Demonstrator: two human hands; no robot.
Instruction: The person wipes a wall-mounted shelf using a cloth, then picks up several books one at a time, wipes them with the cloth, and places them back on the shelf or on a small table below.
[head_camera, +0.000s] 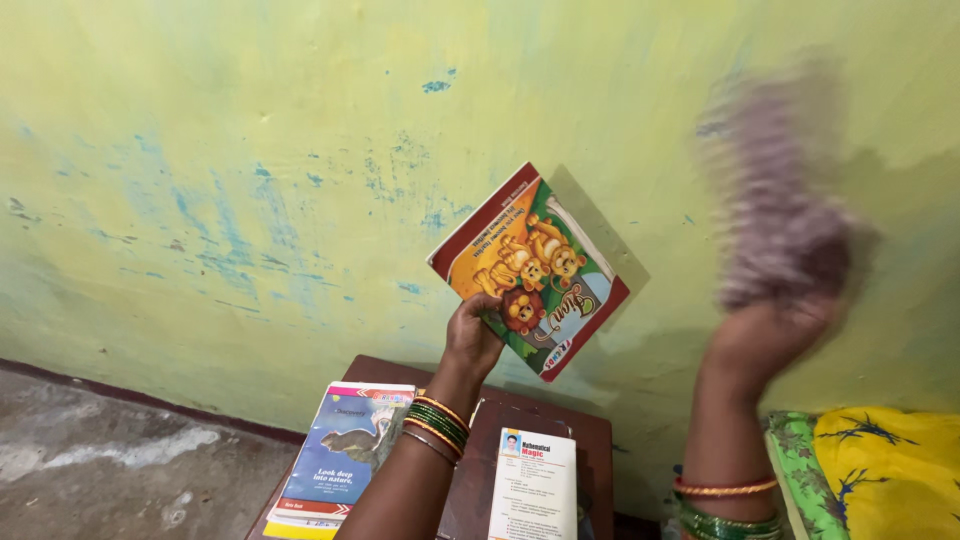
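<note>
**Raised picture book, cloth in motion**

Nearest my camera, at the bottom centre of the frame, lies a white booklet (534, 487) on a dark brown table (592, 440). Just left of it on the same table lies a blue-covered book (345, 462), partly crossed by my left forearm. My left hand (470, 337), bangles at the wrist, is closed on the lower corner of a picture book (530, 270) with cartoon lions on its cover. I hold that book tilted, up in the middle of the frame, against the yellow-green wall (250, 180). My right hand (765, 335), at the right of the frame, is blurred. It seems to be closed round the bottom of a purplish cloth (775, 200), itself smeared. At the lower right corner shows a yellow and green printed fabric (880, 470).
</note>
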